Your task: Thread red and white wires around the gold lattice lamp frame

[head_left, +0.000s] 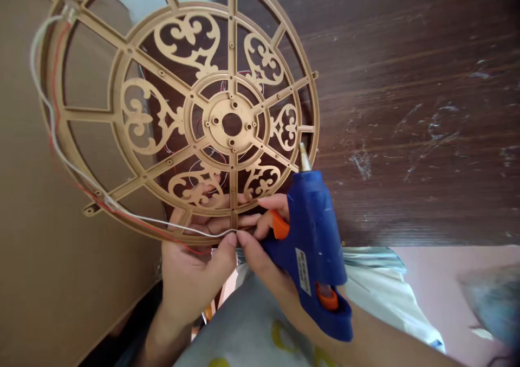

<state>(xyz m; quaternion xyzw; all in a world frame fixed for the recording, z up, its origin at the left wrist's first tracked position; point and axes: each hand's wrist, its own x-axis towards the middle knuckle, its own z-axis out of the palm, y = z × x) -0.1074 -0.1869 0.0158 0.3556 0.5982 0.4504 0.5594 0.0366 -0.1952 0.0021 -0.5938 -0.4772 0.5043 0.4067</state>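
A round gold openwork frame (pixel 216 111), with spokes and scroll ornaments, stands tilted in front of me. My left hand (pixel 190 280) grips its lower rim, fingers behind and thumb on the near side. A white wire (pixel 138 215) and a red wire (pixel 56 85) run along the left and bottom of the rim. My right hand (pixel 266 258) holds a blue hot glue gun (pixel 319 220) with an orange trigger, its nozzle pointing up beside the frame's right side. The right thumb meets the left thumb at the white wire on the bottom rim.
A dark wood-grain table (pixel 414 112) with pale scuffs and glue-like strands lies behind and to the right. Brown cardboard (pixel 24 193) rises at the left. More thin wires show through the frame. Patterned cloth (pixel 239 323) covers my lap below the table edge.
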